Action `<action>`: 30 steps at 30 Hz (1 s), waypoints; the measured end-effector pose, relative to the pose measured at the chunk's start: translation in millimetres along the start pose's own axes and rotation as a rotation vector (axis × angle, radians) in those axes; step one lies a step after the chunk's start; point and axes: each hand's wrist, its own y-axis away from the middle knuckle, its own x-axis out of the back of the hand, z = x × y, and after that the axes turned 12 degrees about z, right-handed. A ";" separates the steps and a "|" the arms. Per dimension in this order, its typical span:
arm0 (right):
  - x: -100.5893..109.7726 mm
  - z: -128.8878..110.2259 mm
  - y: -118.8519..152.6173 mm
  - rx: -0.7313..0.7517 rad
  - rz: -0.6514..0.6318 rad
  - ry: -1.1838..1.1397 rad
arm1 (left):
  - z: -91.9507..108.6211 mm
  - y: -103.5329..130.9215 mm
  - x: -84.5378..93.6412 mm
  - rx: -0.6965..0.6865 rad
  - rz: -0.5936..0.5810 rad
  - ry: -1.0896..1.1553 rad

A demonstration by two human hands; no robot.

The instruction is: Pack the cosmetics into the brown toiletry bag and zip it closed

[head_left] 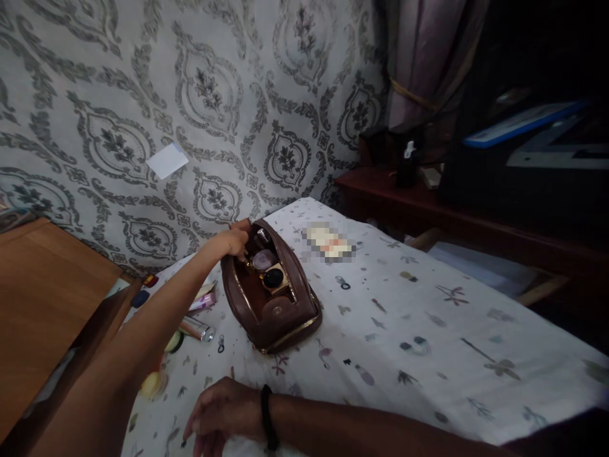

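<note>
A brown leather-look cosmetic bag (271,327) lies unzipped on the patterned white sheet. Inside it are a round dark-lidded jar (273,278), a round mauve container (263,259) and a silver-topped item (262,237). My left hand (233,242) is closed on the bag's far left edge, beside its zipper; the fingertips are partly hidden. Low in the view, my right hand (223,409) hovers over or rests on the sheet, fingers loosely bent and apart, holding nothing. A black band (267,416) circles that wrist.
Left of the bag lie a silver can (197,329), a purple-and-white tube (203,302) and a yellow-lidded container (153,384). A pixelated pale item (328,242) lies beyond the bag. Wooden furniture (52,285) stands left; a dark red desk (371,190) stands right.
</note>
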 end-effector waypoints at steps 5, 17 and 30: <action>0.5 2.1 0.0 0.002 0.021 -0.004 | -4.6 6.0 9.4 -0.042 0.102 0.076; -6.8 -8.9 13.6 0.010 0.117 0.038 | -21.2 140.4 -47.1 0.302 0.766 0.399; -16.9 -6.1 31.9 0.026 0.202 0.189 | -4.2 256.7 -187.2 0.371 0.716 0.405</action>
